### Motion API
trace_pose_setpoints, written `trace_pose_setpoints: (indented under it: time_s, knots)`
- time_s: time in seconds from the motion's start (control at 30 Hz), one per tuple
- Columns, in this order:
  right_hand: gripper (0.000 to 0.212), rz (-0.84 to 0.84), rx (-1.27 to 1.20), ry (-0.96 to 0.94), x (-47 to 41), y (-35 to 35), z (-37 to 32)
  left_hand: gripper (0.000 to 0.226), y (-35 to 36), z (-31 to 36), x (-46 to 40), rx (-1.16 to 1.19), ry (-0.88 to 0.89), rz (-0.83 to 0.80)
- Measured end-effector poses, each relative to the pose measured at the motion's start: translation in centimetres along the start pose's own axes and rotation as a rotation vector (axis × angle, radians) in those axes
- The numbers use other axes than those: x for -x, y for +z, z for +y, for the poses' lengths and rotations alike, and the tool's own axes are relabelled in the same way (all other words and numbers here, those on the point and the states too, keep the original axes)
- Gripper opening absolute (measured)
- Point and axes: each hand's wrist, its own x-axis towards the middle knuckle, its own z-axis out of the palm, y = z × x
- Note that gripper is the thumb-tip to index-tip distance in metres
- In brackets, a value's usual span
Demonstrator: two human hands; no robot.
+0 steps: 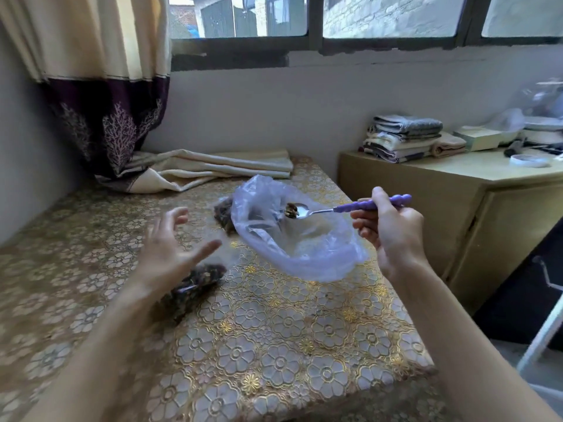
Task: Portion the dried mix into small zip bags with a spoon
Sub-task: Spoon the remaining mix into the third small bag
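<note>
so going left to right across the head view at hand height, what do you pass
left hand → small filled zip bag → big clear plastic bag → spoon carrying a bit of dried mix → right hand on the purple handle → yellow cabinet

Spoon [307,211] of dried mix [291,210] in right hand [393,236], over plastic bag [304,248].

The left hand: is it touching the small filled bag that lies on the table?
Cannot tell. In the head view the open left hand hangs in front of the small filled bag; its wrist overlaps the bag, so neither a gap nor contact shows.
</note>
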Motion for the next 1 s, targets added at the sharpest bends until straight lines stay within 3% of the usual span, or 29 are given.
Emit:
trace_pose_setpoints:
  time_s: [0.07,0.17,0.3,0.43,0.63,0.7,0.77,1.0]
  knots:
    - [0.039,-0.026,-0.011,-0.004,0.3,1.2,-0.6,0.107,0.3,-1.5,0.8,-0.055,-0.074,-0.150]
    - [0.042,-0.090,0.028,0.000,1.1,3.0,-0.5,0.103,0.9,-3.4,1.6,-0.075,-0.086,-0.278]
    - [0.038,-0.142,0.089,0.030,2.6,5.4,1.0,0.071,1.1,-4.6,2.1,-0.019,-0.017,-0.173]
    - [0.036,-0.236,0.155,-0.011,4.4,7.3,2.5,0.058,1.1,-5.5,2.7,0.131,0.000,-0.075]
    - [0.021,-0.641,0.250,-0.222,6.4,9.3,2.9,0.050,1.3,-6.5,2.8,0.338,-0.007,-0.028]
    - [0.019,-0.697,0.271,-0.259,6.4,9.1,2.6,0.047,1.4,-6.5,2.8,0.369,0.004,-0.014]
    - [0.019,-0.617,0.236,-0.250,6.0,8.5,2.0,0.047,1.5,-6.4,2.8,0.406,0.008,0.011]
    - [0.025,-0.072,-0.015,0.024,3.5,4.6,0.6,0.055,1.8,-5.5,3.3,0.504,-0.003,0.132]
